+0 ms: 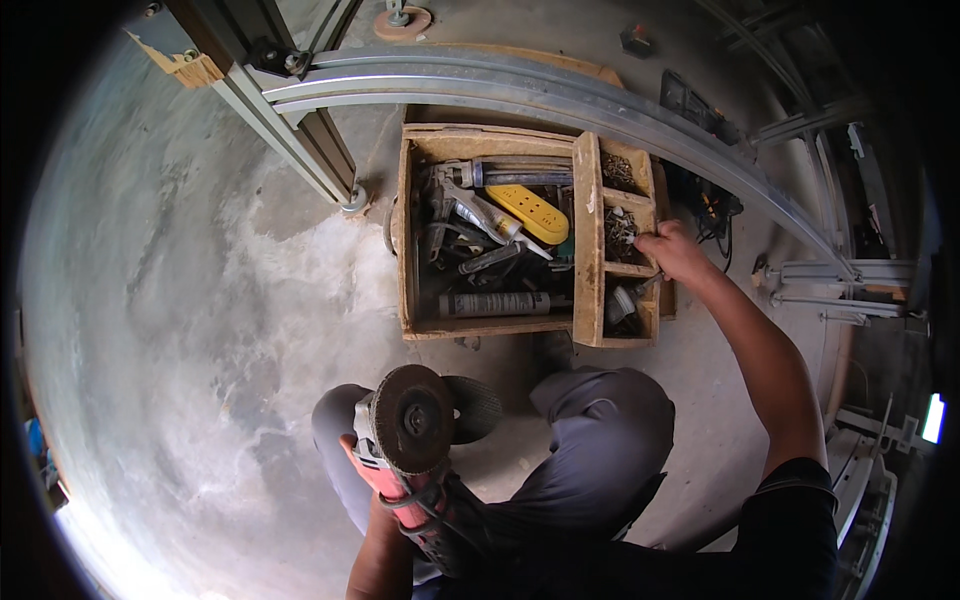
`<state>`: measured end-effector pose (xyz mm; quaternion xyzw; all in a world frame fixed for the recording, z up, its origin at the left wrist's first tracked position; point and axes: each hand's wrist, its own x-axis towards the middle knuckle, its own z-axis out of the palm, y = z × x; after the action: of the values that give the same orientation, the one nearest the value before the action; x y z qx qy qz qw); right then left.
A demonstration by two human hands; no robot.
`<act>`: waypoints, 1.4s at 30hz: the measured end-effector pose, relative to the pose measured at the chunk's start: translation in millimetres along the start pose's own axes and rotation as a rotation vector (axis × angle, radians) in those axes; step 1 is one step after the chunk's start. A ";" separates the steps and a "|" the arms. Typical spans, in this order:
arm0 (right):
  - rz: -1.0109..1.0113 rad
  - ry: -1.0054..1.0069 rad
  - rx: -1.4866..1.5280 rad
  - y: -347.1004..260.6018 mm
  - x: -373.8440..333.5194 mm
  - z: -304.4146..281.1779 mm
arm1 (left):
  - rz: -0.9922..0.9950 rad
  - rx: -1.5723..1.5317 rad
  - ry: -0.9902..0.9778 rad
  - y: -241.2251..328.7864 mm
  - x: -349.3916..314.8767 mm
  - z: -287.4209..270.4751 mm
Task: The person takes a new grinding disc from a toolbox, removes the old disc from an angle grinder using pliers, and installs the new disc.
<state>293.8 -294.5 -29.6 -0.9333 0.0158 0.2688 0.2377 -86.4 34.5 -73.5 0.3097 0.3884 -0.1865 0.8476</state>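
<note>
Left hand point(352, 452): wrapped around the red plastic body of one grinder point(405, 500), raised over the lap; one round disc point(412, 419), dark and gritty, faces up. Right hand point(676, 254): fingers curled over the right wall of one rough wooden tray point(588, 240), three square compartments, small metal bits in two. Tray sits across the right side of one worn wooden box point(407, 230); inside, one smooth yellow power strip point(530, 213).

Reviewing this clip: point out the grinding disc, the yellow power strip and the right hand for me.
Grinding disc point(412, 420): head view, on its hub at the centre.
Yellow power strip point(531, 214): head view, middle of its socket face.
Right hand point(677, 253): head view, back of the hand.
</note>
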 end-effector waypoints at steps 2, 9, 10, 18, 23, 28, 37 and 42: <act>0.040 0.127 -0.022 66.7 15.8 -13.1 | 0.032 -0.080 -0.075 7.5 2.2 12.1; 0.197 -0.010 -0.038 91.3 45.5 -33.3 | 0.056 -0.306 -0.064 12.9 24.7 15.4; 0.202 -0.031 -0.065 93.5 49.3 -32.2 | 0.061 -0.305 -0.051 11.7 25.6 14.7; 0.036 -0.041 -0.170 106.9 62.0 -27.1 | -0.008 -0.335 0.079 11.0 27.4 10.1; 0.127 0.098 -0.625 97.1 67.1 -42.2 | 0.013 -0.303 -0.084 7.1 22.6 14.2; -0.022 0.226 -0.730 93.0 54.3 -63.4 | 0.052 -0.751 -0.071 25.9 44.5 40.2; -0.553 -0.373 -0.072 -123.1 -71.7 28.9 | 0.223 -1.216 -0.625 30.5 -3.1 51.9; -0.540 -0.905 0.406 -282.0 -184.6 50.7 | 0.442 -1.159 -0.257 53.0 -110.6 75.5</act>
<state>155.3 -39.7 149.4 -0.6316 -0.2755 0.5633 0.4559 -85.5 31.5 70.5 -0.1514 0.2484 0.1979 0.9361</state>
